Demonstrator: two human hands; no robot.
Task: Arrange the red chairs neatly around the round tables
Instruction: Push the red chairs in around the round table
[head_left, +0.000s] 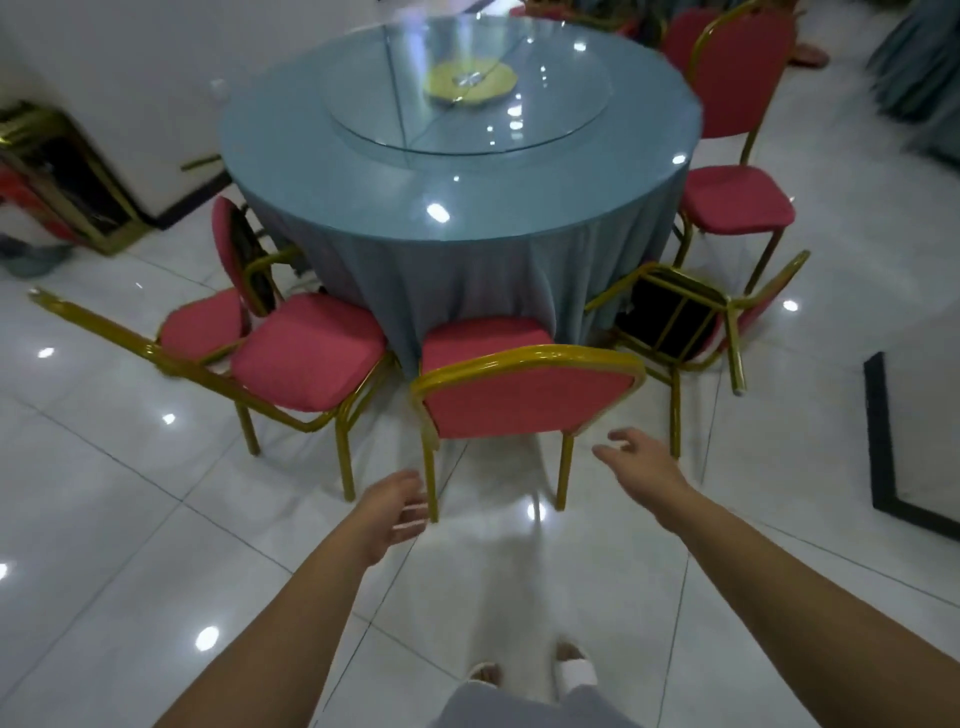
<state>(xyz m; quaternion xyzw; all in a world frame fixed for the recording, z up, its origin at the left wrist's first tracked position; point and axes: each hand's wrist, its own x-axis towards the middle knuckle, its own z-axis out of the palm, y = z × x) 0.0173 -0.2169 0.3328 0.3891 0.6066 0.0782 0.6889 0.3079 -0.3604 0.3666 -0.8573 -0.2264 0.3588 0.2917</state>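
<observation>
Left hand (395, 512), right hand (641, 460): fingers (610, 453) released. Middle chair (524, 395), beyond fingertips, tucked to counter (415, 197); left chairs (306, 351) seemingly tangled, right chair (675, 322) toppled: undone.

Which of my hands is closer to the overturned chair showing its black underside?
Right. Your right hand is open behind the upright chair, near its right corner; the overturned chair lies ahead to its right. Your left hand is by the upright chair's left rear leg, farther off.
</observation>
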